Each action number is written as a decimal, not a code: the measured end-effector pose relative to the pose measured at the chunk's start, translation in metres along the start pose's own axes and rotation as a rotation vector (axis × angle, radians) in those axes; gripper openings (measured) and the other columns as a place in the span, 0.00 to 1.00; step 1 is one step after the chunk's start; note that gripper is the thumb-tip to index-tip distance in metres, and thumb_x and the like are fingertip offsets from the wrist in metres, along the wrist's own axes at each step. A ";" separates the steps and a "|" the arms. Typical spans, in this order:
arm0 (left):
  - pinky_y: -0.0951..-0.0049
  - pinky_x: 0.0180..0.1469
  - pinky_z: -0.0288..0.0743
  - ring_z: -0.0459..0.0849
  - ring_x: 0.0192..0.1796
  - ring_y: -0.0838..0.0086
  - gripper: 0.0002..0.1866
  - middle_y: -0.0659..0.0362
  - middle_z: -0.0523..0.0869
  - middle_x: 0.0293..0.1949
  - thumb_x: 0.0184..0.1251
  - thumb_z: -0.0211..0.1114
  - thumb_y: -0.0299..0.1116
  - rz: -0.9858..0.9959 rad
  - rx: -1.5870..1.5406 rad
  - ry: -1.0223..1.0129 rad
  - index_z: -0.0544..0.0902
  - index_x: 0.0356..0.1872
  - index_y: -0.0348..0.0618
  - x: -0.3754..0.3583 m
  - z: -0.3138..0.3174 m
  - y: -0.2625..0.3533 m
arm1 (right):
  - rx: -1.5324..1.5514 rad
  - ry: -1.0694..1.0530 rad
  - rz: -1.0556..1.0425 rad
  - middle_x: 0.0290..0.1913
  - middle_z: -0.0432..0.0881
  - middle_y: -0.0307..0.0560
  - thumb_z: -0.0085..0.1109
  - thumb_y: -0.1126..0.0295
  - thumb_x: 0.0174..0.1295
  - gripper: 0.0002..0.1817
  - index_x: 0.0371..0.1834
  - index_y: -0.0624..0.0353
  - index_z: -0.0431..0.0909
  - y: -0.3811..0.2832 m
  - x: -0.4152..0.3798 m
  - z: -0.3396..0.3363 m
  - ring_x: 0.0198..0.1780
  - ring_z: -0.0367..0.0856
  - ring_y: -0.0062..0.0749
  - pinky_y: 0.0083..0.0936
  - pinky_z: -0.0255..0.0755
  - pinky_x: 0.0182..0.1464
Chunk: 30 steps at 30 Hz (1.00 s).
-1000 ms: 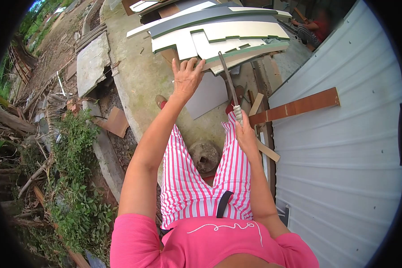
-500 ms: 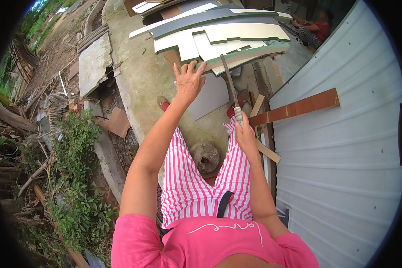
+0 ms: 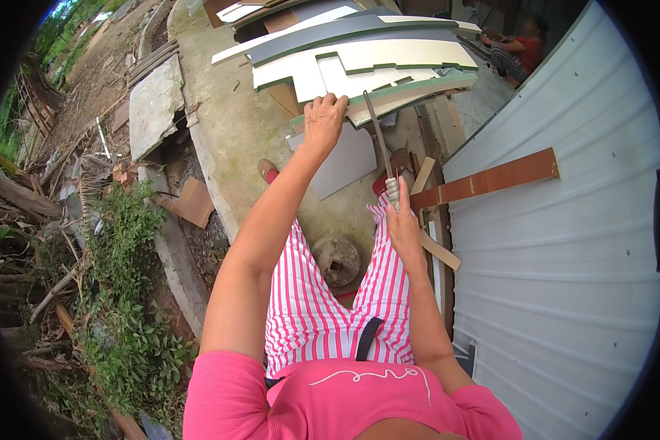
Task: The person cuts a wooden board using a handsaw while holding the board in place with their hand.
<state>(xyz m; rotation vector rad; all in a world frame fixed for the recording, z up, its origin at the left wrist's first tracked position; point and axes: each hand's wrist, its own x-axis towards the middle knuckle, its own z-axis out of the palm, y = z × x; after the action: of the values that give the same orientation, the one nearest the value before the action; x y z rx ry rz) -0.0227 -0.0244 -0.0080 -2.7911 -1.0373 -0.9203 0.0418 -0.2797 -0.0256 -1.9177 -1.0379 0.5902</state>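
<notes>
My left hand [image 3: 324,126] is closed over the near end of a long green-edged board strip [image 3: 403,93], its fingers curled across the edge. My right hand [image 3: 403,229] grips a long knife [image 3: 378,132] by its pale wrapped handle. The narrow dark blade points away from me, its tip close to the strip's near edge. Behind the strip lie stacked white boards [image 3: 403,55] with green edges and cut-out notches. Where the strip's underside rests is hidden.
A brown plank [image 3: 491,176] juts out beside a corrugated metal wall [image 3: 550,279] on my right. Between my legs stands a round concrete block [image 3: 337,260]. A grey sheet [image 3: 348,161] lies on the concrete floor. Another person [image 3: 521,51] sits at the far right.
My left hand has moved slightly right, and its spread fingers have curled over the strip. The strip's near end has shifted a little. My right hand and the knife have hardly moved.
</notes>
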 end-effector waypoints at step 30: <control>0.58 0.48 0.65 0.76 0.46 0.60 0.11 0.52 0.78 0.41 0.55 0.59 0.25 -0.167 0.071 -0.095 0.79 0.41 0.43 0.040 0.034 0.025 | -0.172 -0.018 -0.009 0.47 0.78 0.67 0.40 0.70 0.68 0.31 0.74 0.39 0.48 -0.029 0.036 -0.008 0.48 0.78 0.61 0.46 0.69 0.47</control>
<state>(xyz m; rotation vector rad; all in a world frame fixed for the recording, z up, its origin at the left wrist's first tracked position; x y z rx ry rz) 0.0343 -0.0131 -0.0105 -2.7473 -1.3068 -0.7538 0.0546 -0.2444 0.0025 -2.0579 -1.1402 0.5287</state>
